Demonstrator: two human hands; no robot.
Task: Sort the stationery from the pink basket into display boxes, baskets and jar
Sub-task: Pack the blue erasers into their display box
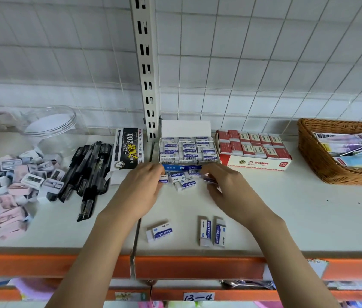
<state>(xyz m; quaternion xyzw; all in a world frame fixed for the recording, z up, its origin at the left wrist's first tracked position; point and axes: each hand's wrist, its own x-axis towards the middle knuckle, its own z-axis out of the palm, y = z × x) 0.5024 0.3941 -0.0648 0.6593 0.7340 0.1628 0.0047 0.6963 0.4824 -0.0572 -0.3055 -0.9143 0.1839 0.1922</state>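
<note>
1. We take the blue eraser box point(187, 152) as our landmark. It stands open at the back of the shelf point(286, 214), and rows of blue-labelled erasers nearly fill it.
2. The step in hand, as we judge it, is the erasers: gathering the loose ones and putting them into this box.
3. Just in front of the box lies a small cluster of loose erasers point(184, 180), and both of our hands work there.
4. Our left hand point(141, 192) has its fingers curled, and its grip pinches one eraser at the left edge of the cluster.
5. Our right hand point(224, 187) also curls, and its grip holds a small eraser at the right edge; that one is blurred, so we cannot say exactly how the fingers lie.
6. Further in front of the box, near the shelf edge, three erasers point(211, 232) wait: one lies flat, and two lie side by side.
7. The next move probably calls for lifting the held erasers over the box's front wall and fitting them into the free gaps.
8. Left of the box lie the black pens point(86, 174), the sharpeners point(13, 181) and the jar point(48, 127); to the right are the red eraser box point(255, 150) and the wicker basket point(318, 156).
</note>
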